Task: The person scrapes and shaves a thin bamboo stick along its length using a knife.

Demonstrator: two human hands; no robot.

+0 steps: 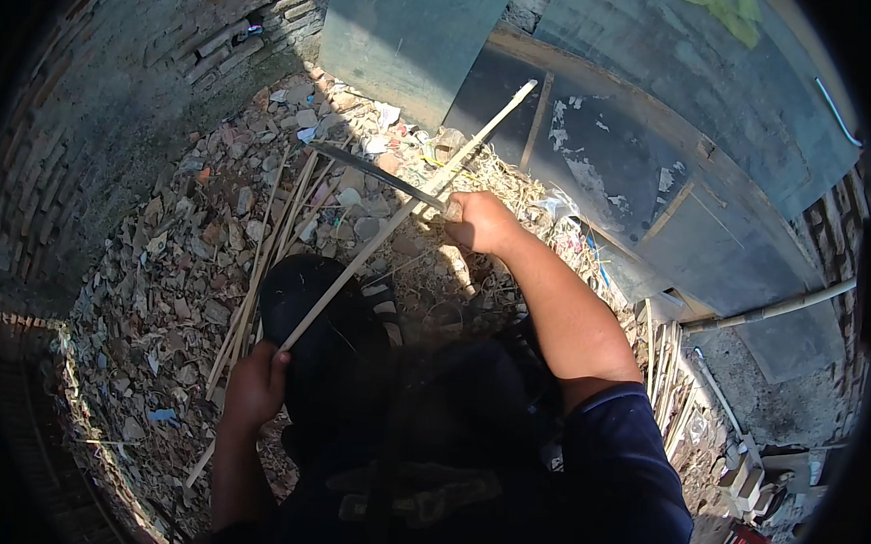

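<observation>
A long pale strip, bamboo by its look (379,239), runs slantwise from lower left to upper right across my dark-clad knee (310,296). My left hand (256,386) is closed around its near end. In my right hand (480,222) is the handle of a machete (377,171), gripped in a fist. The long dark blade points to the left and crosses the strip just beyond my knee; it appears to touch it. The strip's far end rises free past my right hand.
Several thin bamboo strips (265,256) lie left of my knee on rubble ground (185,292). More strips (670,376) are bundled at the right. A brick wall (174,61) stands at left, and dark panels (593,153) lean at the far right.
</observation>
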